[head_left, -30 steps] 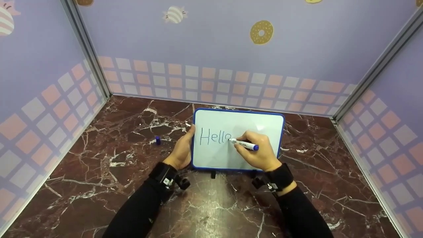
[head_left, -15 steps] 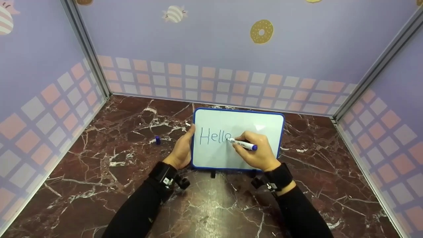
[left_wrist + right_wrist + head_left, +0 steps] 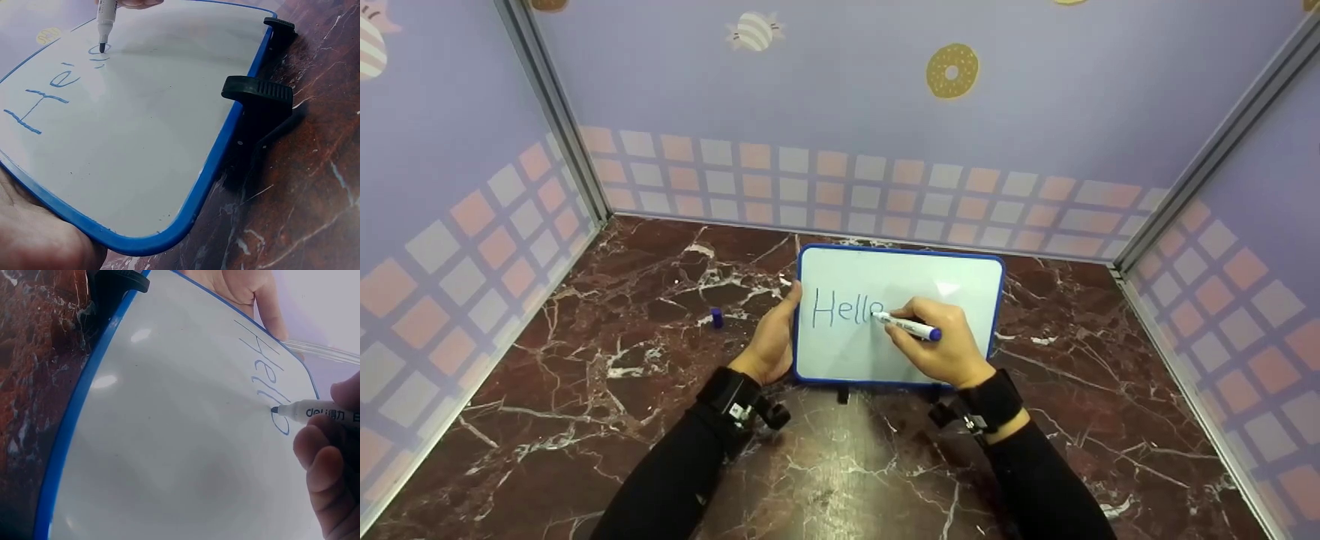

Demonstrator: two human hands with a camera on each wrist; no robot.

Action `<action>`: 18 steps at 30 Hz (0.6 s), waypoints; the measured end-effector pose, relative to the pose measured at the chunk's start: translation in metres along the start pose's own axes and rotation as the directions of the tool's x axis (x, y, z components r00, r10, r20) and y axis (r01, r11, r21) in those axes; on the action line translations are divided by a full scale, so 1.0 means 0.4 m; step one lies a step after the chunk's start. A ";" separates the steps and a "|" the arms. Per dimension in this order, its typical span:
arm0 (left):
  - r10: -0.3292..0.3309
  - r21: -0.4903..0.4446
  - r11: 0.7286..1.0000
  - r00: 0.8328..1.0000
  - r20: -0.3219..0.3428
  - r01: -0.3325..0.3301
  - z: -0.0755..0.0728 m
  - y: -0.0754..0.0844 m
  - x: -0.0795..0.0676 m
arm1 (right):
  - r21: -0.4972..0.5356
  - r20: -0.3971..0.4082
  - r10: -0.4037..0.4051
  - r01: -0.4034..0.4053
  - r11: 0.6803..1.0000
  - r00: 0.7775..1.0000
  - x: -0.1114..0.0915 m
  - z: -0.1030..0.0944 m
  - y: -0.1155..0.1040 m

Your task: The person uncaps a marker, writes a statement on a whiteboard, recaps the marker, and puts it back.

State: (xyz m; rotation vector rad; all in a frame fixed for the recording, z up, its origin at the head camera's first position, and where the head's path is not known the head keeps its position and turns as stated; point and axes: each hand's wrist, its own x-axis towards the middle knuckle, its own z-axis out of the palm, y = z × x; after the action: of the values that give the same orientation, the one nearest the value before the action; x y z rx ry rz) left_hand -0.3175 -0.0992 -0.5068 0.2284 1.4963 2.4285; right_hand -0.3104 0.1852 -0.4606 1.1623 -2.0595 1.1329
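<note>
A whiteboard (image 3: 840, 356) with a blue frame leans back, propped on the marble-look table (image 3: 645, 420). "Hello" (image 3: 846, 308) is written in blue across its left half. My left hand (image 3: 772, 341) grips the board's left edge, thumb at the rim and the other fingers hidden behind. Between thumb and fingers, my right hand (image 3: 945, 341) pinches a white whiteboard marker (image 3: 318, 409) with a blue end. In the right wrist view its dark tip (image 3: 274, 410) meets the line of the letter "o" (image 3: 280, 426). The hand covers part of the board's right half.
A blue marker cap (image 3: 717, 318) stands on the table left of the left hand. Black feet (image 3: 261, 95) hold the board's lower edge. Lilac panels (image 3: 847, 90) with a checked band enclose the table at the back and both sides.
The right hand and marker have shifted slightly left, the tip moving along the "o". The left hand and whiteboard stay in place.
</note>
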 end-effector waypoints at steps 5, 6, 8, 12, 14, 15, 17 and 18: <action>-0.011 -0.017 1.000 1.000 0.009 0.011 0.001 0.001 0.002 | -0.003 0.000 0.013 -0.013 1.000 1.000 0.000 -0.002 0.001; -0.012 -0.021 1.000 1.000 0.008 0.012 0.001 0.001 0.002 | -0.004 -0.005 0.013 -0.013 1.000 1.000 0.001 -0.004 0.000; -0.007 -0.024 1.000 1.000 0.005 0.008 0.003 0.003 0.003 | -0.001 -0.021 0.011 -0.011 1.000 1.000 0.005 -0.007 -0.002; 0.001 -0.019 1.000 1.000 -0.002 -0.001 0.002 0.003 0.005 | 0.014 -0.053 0.010 -0.009 1.000 0.999 0.012 -0.014 -0.006; 0.004 -0.013 1.000 1.000 -0.008 -0.004 0.001 0.002 0.005 | 0.015 -0.065 0.005 -0.004 1.000 0.998 0.013 -0.016 -0.005; 0.004 -0.013 1.000 1.000 -0.006 -0.004 0.000 0.001 0.005 | 0.015 -0.068 0.001 0.000 1.000 0.998 0.012 -0.018 -0.004; 0.003 -0.011 1.000 1.000 -0.004 -0.003 0.000 -0.001 0.004 | 0.008 -0.073 -0.004 0.005 1.000 0.997 0.010 -0.021 -0.003; 0.002 -0.014 1.000 1.000 -0.002 -0.002 0.000 -0.002 0.004 | 0.007 -0.074 -0.004 0.005 1.000 0.997 0.008 -0.022 -0.002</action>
State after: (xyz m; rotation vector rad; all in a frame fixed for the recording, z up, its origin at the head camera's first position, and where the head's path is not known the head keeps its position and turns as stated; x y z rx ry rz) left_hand -0.3189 -0.0986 -0.5076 0.2242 1.4807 2.4401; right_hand -0.3108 0.1912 -0.4532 1.1112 -1.9972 1.1648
